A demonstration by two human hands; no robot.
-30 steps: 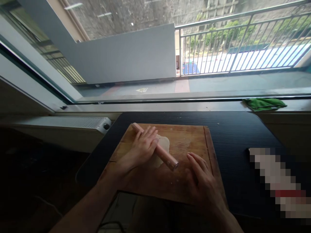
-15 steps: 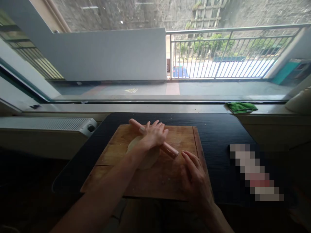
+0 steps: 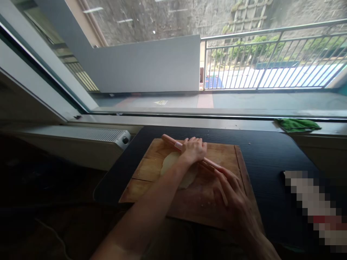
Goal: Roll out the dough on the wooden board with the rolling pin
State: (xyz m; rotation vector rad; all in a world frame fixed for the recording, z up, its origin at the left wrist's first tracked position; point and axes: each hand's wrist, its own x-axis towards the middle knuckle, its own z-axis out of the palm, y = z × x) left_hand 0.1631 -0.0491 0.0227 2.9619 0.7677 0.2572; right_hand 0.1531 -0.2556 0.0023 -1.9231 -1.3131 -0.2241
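Observation:
A wooden rolling pin (image 3: 209, 164) lies slantwise on the wooden cutting board (image 3: 145, 167), a small white label near its far end. My left hand (image 3: 194, 148) is closed over the middle of the pin, its fingers curled down the far side. Under the pin and my left forearm, a flat, pale sheet of dough (image 3: 169, 164) is partly hidden. My right hand (image 3: 236, 195) is at the pin's near end, fingers stretched out and fingertips at the pin, thumb apart. No grip by the right hand shows.
The board rests on a black table (image 3: 271, 159) against a window sill. On the sill lies a green cloth (image 3: 299, 125). A white radiator (image 3: 119, 139) stands left of the table. Some blurred-out object (image 3: 311, 202) is at the table's right.
My left hand's fingers have curled over the rolling pin from a flatter, spread pose. My right fingertips have come up to the pin's near end. The view has swung left and tilted.

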